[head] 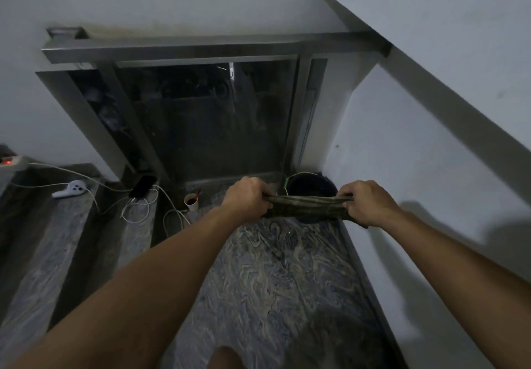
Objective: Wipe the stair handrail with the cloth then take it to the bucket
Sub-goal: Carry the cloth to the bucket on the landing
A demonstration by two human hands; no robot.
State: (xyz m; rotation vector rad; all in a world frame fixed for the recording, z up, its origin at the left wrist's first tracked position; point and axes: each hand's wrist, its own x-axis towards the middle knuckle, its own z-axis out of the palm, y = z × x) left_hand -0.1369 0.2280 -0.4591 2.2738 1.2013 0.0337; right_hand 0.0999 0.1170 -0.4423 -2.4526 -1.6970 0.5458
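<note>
A dark striped cloth [309,207] is stretched out between both hands, twisted into a band. My left hand [248,196] grips its left end and my right hand [366,204] grips its right end. The cloth hangs directly over a dark bucket [311,187] that stands on the landing floor in the far right corner, partly hidden behind the cloth. The steel handrail [201,48] runs across the top of the glass railing beyond the hands, and another handrail [459,115] slopes down along the right wall.
A paper cup [191,201] with dark liquid stands on the floor left of the bucket. A phone [142,186], white cables [138,210], a white controller [70,189] and a power strip [10,161] lie on the steps at left. A wall closes the right side.
</note>
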